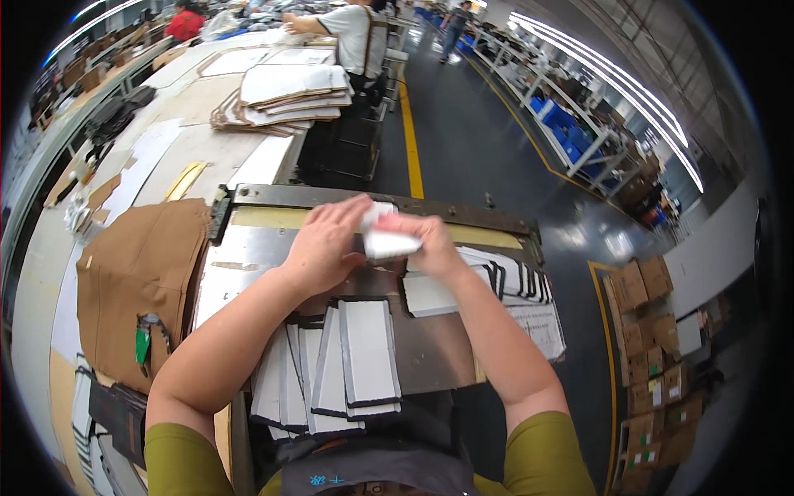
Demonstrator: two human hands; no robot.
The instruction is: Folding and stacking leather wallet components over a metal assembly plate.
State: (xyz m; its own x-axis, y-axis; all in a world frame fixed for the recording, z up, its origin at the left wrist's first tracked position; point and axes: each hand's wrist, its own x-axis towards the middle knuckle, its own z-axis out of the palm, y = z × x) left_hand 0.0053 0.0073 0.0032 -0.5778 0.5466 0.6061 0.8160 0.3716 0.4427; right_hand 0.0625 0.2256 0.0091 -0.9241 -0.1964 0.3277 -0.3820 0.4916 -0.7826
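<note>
A small white panel (390,244), blurred by motion, is above the metal plate of a bench machine. My right hand (430,241) grips its right side, fingers across the top. At the panel's left edge is my left hand (329,236), fingers stretched out and tips smeared; whether it touches the panel is unclear. In front of me lies an overlapping pile of white strips with black edging (366,351). More white black-edged pieces (434,295) lie fanned out beneath my right forearm.
A metal bar (285,197) crosses the plate's far edge. Brown sheets (136,281) lie at left, with a green-and-black item on them. Stacked white panels (289,87) sit on the long table, where a person works. Cardboard boxes (653,331) stand at right beyond the dark floor.
</note>
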